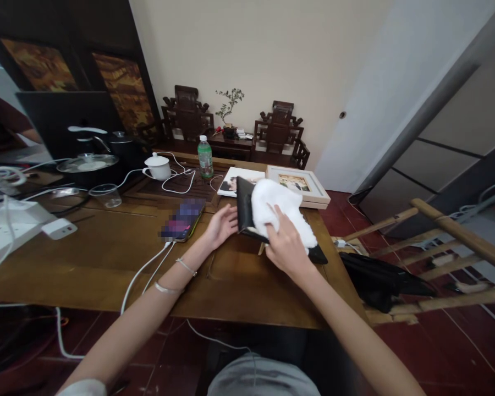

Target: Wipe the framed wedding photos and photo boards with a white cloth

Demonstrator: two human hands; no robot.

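Note:
My right hand (286, 245) is closed on a white cloth (282, 201), pressed over a flat black object (245, 206) that is tilted up off the wooden table. The cloth covers most of that object, so its kind is unclear. A small pale wooden piece (262, 248) shows beneath it. My left hand (223, 224) is at the object's left edge, fingers extended; whether the fingertips touch it I cannot tell. Behind lie a white photo panel (235, 180) and a pale framed picture (313, 187). A phone (183, 220) with a white cable rests left of my left hand.
A green-labelled bottle (205, 158), a lidded white cup (157, 166), a clear plastic cup (106, 194) and a glass-lidded pan (88, 165) stand further back. White cables cross the table's left side near a power strip (8, 228). A wooden rack (457, 231) is right.

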